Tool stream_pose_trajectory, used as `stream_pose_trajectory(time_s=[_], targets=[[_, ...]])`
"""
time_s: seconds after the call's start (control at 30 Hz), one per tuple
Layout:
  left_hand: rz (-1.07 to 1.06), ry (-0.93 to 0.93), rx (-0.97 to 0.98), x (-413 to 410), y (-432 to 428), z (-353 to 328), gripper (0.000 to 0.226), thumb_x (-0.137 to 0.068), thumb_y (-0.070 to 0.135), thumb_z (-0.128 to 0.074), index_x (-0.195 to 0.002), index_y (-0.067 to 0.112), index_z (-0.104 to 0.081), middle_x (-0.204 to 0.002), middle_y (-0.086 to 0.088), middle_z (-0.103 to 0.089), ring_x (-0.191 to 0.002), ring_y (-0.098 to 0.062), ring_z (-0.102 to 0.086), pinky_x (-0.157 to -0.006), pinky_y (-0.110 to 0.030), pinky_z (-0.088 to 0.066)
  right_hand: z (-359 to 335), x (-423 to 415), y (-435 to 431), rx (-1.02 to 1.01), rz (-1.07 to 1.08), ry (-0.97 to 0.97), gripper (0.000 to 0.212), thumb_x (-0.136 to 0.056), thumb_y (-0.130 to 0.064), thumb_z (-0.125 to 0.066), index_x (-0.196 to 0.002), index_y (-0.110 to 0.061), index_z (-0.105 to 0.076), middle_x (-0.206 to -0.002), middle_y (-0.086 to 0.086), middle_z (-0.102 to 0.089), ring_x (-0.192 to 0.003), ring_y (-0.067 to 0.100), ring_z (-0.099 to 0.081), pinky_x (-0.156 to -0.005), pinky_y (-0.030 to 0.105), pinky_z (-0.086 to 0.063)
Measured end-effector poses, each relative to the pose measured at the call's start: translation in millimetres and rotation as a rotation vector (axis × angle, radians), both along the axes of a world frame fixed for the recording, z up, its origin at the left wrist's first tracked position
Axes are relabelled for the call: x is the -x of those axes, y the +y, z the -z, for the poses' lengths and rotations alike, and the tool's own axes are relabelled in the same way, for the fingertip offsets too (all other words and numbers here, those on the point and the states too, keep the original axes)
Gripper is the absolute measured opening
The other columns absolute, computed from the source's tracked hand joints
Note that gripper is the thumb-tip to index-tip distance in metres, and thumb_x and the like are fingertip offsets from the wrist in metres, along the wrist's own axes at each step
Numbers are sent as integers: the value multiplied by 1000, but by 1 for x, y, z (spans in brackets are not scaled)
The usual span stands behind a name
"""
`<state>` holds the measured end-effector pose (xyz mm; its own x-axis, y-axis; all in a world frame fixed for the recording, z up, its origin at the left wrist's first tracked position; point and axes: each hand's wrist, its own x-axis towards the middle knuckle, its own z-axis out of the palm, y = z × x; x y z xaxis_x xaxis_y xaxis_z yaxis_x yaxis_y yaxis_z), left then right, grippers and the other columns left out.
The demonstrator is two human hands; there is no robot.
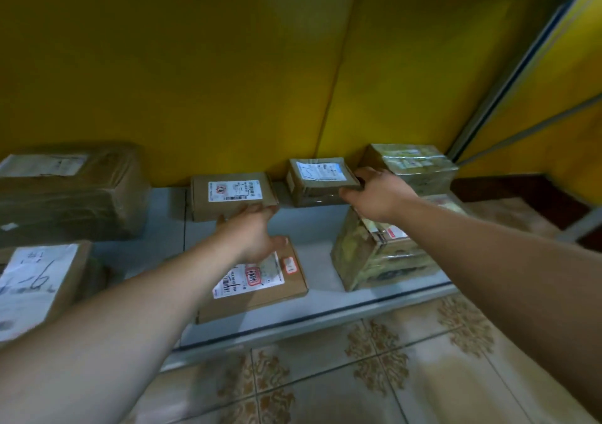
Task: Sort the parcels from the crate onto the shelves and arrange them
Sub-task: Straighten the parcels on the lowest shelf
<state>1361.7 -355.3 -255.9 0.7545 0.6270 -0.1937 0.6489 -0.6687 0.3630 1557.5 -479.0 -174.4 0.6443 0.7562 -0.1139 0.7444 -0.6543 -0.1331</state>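
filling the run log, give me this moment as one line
step: arranging shelf | left hand: touches flat box | right hand: grips small box

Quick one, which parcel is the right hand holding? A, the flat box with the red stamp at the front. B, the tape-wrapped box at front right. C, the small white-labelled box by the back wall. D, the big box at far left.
C: the right hand grips the right end of the small white-labelled box, thumb on its front face.
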Motion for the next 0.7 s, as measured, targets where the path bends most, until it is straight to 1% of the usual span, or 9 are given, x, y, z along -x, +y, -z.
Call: stream_pose_trajectory(time_s=[0.07,0.17,0.3,0.37,0.43,0.5,0.57,0.6,0.7], targets=[[10,-34,-15,-13,-4,-5,76,-89,56,-56,-152,30,-23,-161,1,-19,-147,-23,-18,-116,-49,-24,-2,-8,-5,-10,-1,-13,66,-94,-58,-50,-148,-22,-39,-144,11,-49,-129,34,-46,-101,39,-44],[-12,-38,1,-30,-10,-8,75,-91,52,-56,-153,28,-20,-161,1,-18,-147,-24,-19,-117,-46,-23,5,-28,-10,9,-6,3,60,-98,-51,-49,-149,-21,-39,-147,12,-47,-129,35,-47,-101,39,-44],[-47,-35,33,-54,-14,0,77,-91,49,-57,-154,28,-18,-162,1,-16,-146,-24,-20,-117,-45,-24,7,-50,-8,-11,-50,-22,64,-97,-56,-46,-151,-22,-37,-149,9,-46,-132,32,-46,-101,38,-44],[-61,-46,32,-65,-15,3,76,-91,48,-58,-154,28,-19,-161,0,-18,-146,-24,-22,-117,-44,-25,9,-65,-5,14,-83,-65,62,-97,-59,-42,-149,-24,-38,-145,8,-50,-128,31,-49,-94,37,-46],[-73,-60,36,-74,-18,4,76,-92,47,-58,-154,27,-20,-161,-1,-19,-145,-24,-23,-117,-43,-26,12,-82,-1,24,-85,-73,60,-96,-62,-38,-143,-25,-44,-136,9,-57,-119,32,-54,-82,36,-45],[-91,-59,35,-82,-20,7,75,-92,45,-58,-154,26,-20,-161,-2,-19,-145,-24,-23,-117,-41,-24,17,-95,1,44,-89,-80,65,-91,-67,-34,-140,-26,-45,-136,9,-56,-115,33,-55,-76,35,-41],[-116,-51,39,-90,-17,10,75,-92,44,-59,-153,25,-21,-160,-3,-21,-144,-25,-25,-117,-40,-26,22,-110,3,39,-117,-72,80,-81,-76,-23,-139,-26,-44,-140,9,-52,-117,35,-54,-77,35,-39],[-130,-47,36,-95,-14,11,75,-92,44,-60,-153,24,-22,-159,-4,-23,-143,-25,-27,-116,-41,-27,23,-117,3,29,-114,-65,81,-81,-77,-23,-140,-24,-43,-141,9,-51,-118,36,-53,-78,36,-39],[-175,-34,18,-114,-7,15,74,-92,44,-60,-153,25,-23,-159,-2,-22,-143,-26,-26,-116,-42,-27,27,-147,0,-52,-59,-9,63,-98,-57,-42,-149,-20,-37,-138,14,-54,-118,35,-55,-82,35,-43]])
